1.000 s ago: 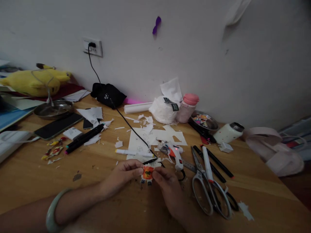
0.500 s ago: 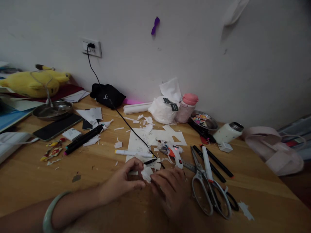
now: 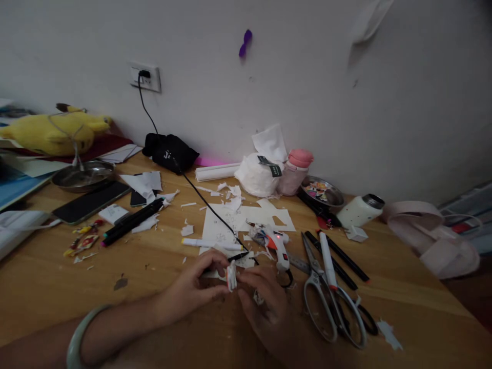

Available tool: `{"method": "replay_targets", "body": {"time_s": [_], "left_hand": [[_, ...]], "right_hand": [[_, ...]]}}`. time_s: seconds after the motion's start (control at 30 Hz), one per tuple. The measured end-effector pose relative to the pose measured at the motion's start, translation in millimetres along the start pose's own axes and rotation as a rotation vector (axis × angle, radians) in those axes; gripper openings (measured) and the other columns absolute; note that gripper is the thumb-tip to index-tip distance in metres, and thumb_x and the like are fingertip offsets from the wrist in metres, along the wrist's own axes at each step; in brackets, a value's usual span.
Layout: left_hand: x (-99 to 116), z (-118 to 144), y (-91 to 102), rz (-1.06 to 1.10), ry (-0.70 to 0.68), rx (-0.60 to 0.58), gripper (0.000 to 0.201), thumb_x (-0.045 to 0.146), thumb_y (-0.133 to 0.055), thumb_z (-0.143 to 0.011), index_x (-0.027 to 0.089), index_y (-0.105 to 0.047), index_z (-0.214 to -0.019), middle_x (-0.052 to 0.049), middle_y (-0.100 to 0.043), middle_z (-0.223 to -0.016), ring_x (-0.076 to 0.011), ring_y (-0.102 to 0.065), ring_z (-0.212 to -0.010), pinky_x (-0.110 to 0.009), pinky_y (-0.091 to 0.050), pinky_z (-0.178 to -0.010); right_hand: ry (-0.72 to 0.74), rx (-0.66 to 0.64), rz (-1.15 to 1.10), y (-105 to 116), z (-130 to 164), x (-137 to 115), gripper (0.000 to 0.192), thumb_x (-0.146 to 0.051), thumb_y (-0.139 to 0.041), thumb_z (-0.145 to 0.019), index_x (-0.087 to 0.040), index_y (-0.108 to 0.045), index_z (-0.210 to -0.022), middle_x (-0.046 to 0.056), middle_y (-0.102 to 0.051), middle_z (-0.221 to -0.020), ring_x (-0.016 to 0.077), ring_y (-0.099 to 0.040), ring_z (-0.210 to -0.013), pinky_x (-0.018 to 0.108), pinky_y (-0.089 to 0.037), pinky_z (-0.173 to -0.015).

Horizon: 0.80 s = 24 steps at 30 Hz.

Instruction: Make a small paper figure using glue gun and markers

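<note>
A small folded white paper piece [image 3: 232,277] with an orange edge is pinched between the thumb and fingers of my left hand [image 3: 205,279]. My right hand [image 3: 267,302] is beside it, its curved fingertips at the piece's right side. Whether they touch it I cannot tell. The right thumb and fingers are apart, and a whitish scrap [image 3: 258,297] shows in the gap between them. Just beyond the hands lie a black pen [image 3: 238,256], a white marker [image 3: 211,244] with a yellow end, and a hot glue gun [image 3: 280,248] with a red light on.
Large scissors [image 3: 317,287] and several markers [image 3: 342,256] lie to the right. Cut paper sheets [image 3: 219,220] and scraps cover the middle. A black cable [image 3: 207,202] crosses the table from the wall socket [image 3: 145,77]. A white bottle [image 3: 361,210] stands at the back right.
The white paper piece has turned from its broad face to edge-on, and its orange edge now shows. My right fingers have drawn back and opened up a little; the left hand has barely moved.
</note>
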<state>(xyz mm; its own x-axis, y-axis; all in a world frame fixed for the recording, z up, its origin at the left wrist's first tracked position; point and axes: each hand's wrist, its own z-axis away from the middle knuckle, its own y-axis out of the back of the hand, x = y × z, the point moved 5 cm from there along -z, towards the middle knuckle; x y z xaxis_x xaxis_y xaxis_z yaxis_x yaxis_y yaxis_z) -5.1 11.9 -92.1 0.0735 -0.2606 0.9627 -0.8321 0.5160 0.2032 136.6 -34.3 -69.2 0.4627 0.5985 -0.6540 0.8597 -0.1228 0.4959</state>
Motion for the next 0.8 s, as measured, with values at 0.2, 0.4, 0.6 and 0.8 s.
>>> {"method": "replay_targets", "body": {"time_s": [0.2, 0.4, 0.6, 0.8], "left_hand": [[3.0, 1.6, -1.9, -0.04, -0.044, -0.042, 0.019, 0.026, -0.057, -0.075, 0.02, -0.049, -0.091, -0.005, -0.052, -0.093, -0.018, -0.049, -0.09, -0.03, -0.039, -0.079], [-2.6, 3.5, -6.2, 0.144, 0.089, -0.058, 0.021, 0.029, -0.058, -0.074, 0.02, -0.048, -0.09, -0.003, -0.051, -0.088, -0.0168, -0.051, -0.085, -0.03, -0.041, -0.075], [-2.7, 3.3, -7.1, 0.147, 0.115, -0.067, 0.033, 0.028, -0.06, -0.072, 0.022, -0.043, -0.1, -0.002, -0.051, -0.088, -0.0166, -0.047, -0.084, -0.03, -0.038, -0.077], [-7.0, 6.9, -11.7, 0.228, 0.09, -0.105, 0.032, 0.03, -0.058, -0.074, 0.022, -0.042, -0.1, 0.0, -0.047, -0.082, -0.0129, -0.044, -0.074, -0.026, -0.037, -0.068]], "right_hand": [[-0.036, -0.01, -0.098, -2.7, 1.1, 7.3, 0.022, -0.013, -0.06, -0.072, -0.022, -0.056, -0.092, 0.002, -0.057, -0.097, 0.0133, -0.053, -0.093, 0.026, -0.044, -0.081], [-0.095, 0.021, -0.2, -4.5, -2.2, 8.2, 0.017, -0.014, -0.06, -0.071, -0.02, -0.056, -0.087, 0.004, -0.059, -0.094, 0.0141, -0.055, -0.089, 0.027, -0.045, -0.078], [-0.232, 0.008, -0.359, -9.3, 2.0, 16.1, 0.018, -0.016, -0.059, -0.071, -0.021, -0.054, -0.087, 0.002, -0.058, -0.094, 0.0146, -0.054, -0.09, 0.029, -0.043, -0.08], [-0.428, -0.039, -0.459, -16.9, 8.0, 26.3, 0.019, -0.021, -0.059, -0.068, -0.02, -0.05, -0.085, 0.002, -0.056, -0.086, 0.0146, -0.054, -0.083, 0.029, -0.043, -0.077]]}}
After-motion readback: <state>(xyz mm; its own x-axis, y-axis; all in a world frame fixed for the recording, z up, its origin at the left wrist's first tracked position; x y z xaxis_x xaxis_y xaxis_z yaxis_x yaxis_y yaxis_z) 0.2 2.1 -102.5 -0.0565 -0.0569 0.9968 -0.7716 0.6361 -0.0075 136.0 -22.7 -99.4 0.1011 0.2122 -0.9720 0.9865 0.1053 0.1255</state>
